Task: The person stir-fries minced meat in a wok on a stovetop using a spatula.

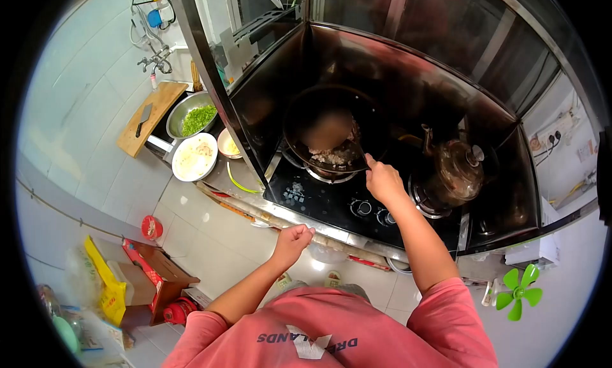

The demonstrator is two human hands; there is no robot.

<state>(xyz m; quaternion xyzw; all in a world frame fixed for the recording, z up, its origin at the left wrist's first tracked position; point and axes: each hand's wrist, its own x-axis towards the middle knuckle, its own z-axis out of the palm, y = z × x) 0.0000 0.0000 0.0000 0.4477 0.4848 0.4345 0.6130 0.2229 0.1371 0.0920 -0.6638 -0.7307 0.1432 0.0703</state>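
Note:
My right hand is closed round the handle of a dark utensil, whose far end reaches into a black wok on the left burner. Crumbly light-brown food lies in the wok, partly behind a blurred patch. In front of the stove's edge, my left hand hangs in the air, its fingers curled together and nothing visible in them. A metal kettle stands on the right burner, beyond my right forearm.
Left of the stove are a white pan, a steel bowl of chopped greens, a small bowl and a cutting board with a knife. Metal panels surround the burners. A green fan is at right.

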